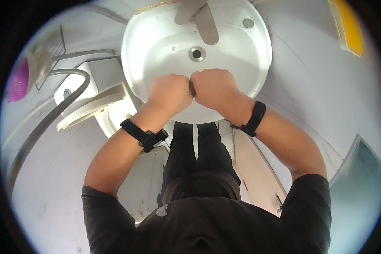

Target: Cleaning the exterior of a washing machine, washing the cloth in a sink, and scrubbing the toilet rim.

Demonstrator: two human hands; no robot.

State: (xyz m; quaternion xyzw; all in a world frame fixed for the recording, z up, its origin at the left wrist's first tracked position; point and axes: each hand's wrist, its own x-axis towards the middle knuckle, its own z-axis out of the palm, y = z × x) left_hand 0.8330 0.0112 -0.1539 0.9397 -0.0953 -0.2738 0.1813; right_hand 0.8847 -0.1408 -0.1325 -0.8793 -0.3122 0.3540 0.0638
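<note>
White porcelain, the washbasin fills twelve o'clock, its drain central, so anything wrung would drip inside. Over its near rim, left hand and right hand clench as fists, knuckles touching, gripping a small dark thing between them, probably twisting it.

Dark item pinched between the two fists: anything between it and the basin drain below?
Nothing visible. The left hand and right hand are clenched side by side over the sink, gripping a small dark item. The white bowl between them and the drain looks bare; the faucet sits farther back.
</note>
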